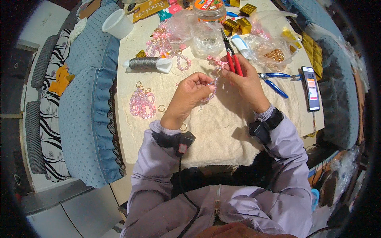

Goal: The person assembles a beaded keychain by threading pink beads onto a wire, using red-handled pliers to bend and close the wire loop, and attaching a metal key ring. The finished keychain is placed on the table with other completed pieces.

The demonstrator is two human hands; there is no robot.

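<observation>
My left hand (191,95) pinches one end of a strand of pink and clear beads (213,90) above the cloth. The fingers of my right hand (249,81) close on the strand's other end, near a pink charm (217,61). That same hand also grips red-handled pliers (234,59), their dark jaws pointing away from me. Left of my left hand lies a pile of finished-looking beaded strands (142,104) with gold rings. A loose gold ring (161,108) rests beside that wrist. My fingers partly hide the strand.
A spool of grey wire (147,64) lies at the left. Blue-handled cutters (276,84) and a phone (310,88) lie to the right. Plastic bags (266,52), gold boxes (243,26), a round jar (209,12) and a white tub (118,24) crowd the far side.
</observation>
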